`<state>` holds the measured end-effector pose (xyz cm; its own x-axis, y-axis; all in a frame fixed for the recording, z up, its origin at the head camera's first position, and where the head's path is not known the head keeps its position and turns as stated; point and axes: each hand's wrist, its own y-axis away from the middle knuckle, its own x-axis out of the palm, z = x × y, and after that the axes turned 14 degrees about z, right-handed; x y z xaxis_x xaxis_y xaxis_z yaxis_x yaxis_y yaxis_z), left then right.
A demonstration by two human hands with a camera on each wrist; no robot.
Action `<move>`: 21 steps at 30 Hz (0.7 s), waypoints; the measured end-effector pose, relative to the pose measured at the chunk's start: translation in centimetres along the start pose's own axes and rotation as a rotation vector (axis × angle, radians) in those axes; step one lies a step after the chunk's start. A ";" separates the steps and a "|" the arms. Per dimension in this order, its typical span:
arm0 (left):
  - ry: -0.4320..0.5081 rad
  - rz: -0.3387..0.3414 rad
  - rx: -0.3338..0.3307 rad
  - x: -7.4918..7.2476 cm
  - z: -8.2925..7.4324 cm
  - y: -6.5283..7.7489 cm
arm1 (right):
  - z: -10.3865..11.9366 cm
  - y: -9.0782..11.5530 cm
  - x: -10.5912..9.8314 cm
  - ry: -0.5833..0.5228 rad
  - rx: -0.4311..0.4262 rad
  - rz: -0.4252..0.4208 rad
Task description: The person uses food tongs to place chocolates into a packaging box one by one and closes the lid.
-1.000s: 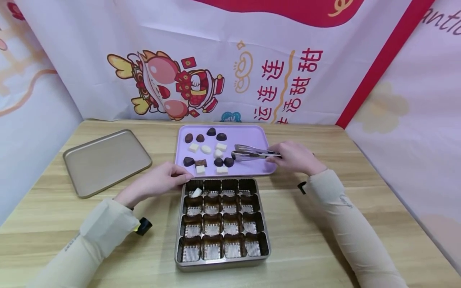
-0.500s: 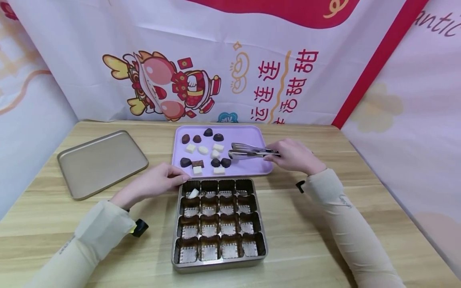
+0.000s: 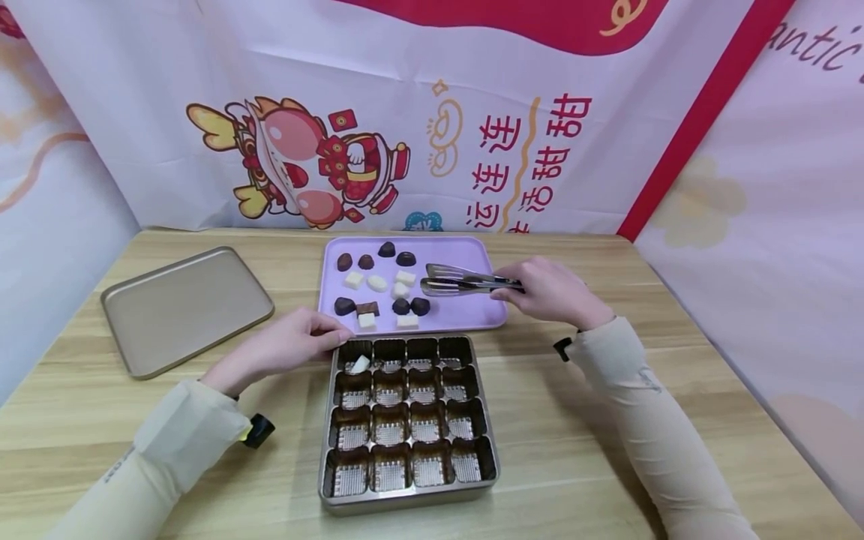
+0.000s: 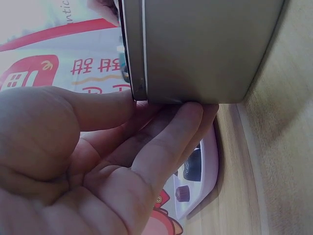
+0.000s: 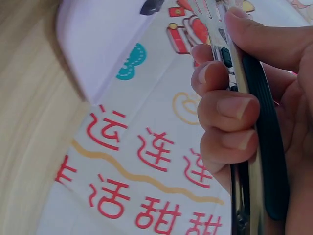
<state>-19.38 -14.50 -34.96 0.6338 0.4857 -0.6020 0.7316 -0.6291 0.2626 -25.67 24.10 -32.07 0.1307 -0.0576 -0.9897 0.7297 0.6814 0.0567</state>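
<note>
My right hand [image 3: 550,291] grips metal tongs [image 3: 466,280] whose tips hover over the right half of the lilac tray [image 3: 472,315]. The tongs' dark handle inlay shows in the right wrist view, with fingers wrapped round it. Close to the tips lie two dark chocolates [image 3: 410,306]. Several more brown chocolates and white pieces [image 3: 376,283] are spread over the tray's left half. In front stands a metal tin [image 3: 408,499] with a brown divided insert. A white piece [image 3: 361,364] leans in its back left compartment. My left hand [image 3: 297,343] pinches the tin's back left corner, thumb at the rim.
A bronze-coloured shallow tray or lid [image 3: 189,311] lies at the left of the wooden table [image 3: 560,450]. Behind the table hangs a printed white cloth [image 3: 378,67] with a cartoon figure and red characters.
The head view has shifted slightly, so everything sits a little further left. The tongs' tips have drawn slightly back from the nearest dark chocolate. My left hand stays at the tin's corner.
</note>
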 end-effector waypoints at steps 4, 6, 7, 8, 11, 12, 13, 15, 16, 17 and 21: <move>-0.001 0.002 -0.006 0.0 0.0 0.0 | 1.2 0.4 -0.7 0.023 -0.055 -0.037; -0.006 0.000 -0.009 0.0 0.0 0.0 | 2.2 0.7 -1.0 0.050 -0.100 -0.067; -0.006 0.000 -0.008 0.0 0.0 0.0 | 2.7 0.9 -1.2 0.067 -0.122 -0.083; -0.003 0.000 -0.007 0.0 0.0 0.1 | 3.2 1.0 -1.3 0.081 -0.147 -0.097; -0.004 0.000 -0.004 0.0 0.1 0.0 | 4.6 1.4 -1.7 0.099 -0.197 -0.123; -0.002 0.000 -0.002 -0.1 0.1 -0.1 | 4.9 1.5 -1.8 0.098 -0.211 -0.126; -0.002 0.001 0.001 -0.1 0.1 -0.1 | 5.2 1.6 -1.9 0.095 -0.224 -0.126; -0.001 0.001 0.002 -0.1 0.1 -0.1 | 5.8 1.7 -1.9 0.089 -0.252 -0.114; -0.001 0.002 0.003 0.0 0.2 -0.1 | 6.0 1.8 -1.9 0.092 -0.266 -0.105; 0.000 0.003 0.001 0.0 0.2 -0.1 | 6.3 1.8 -1.9 0.091 -0.280 -0.089; 0.001 0.003 -0.003 0.0 0.1 0.0 | 7.0 1.7 -1.6 0.096 -0.311 -0.030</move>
<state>-19.42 -14.55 -35.08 0.6362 0.4844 -0.6006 0.7305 -0.6288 0.2666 -19.93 20.26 -29.42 0.0378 -0.0220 -0.9990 0.4900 0.8717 -0.0007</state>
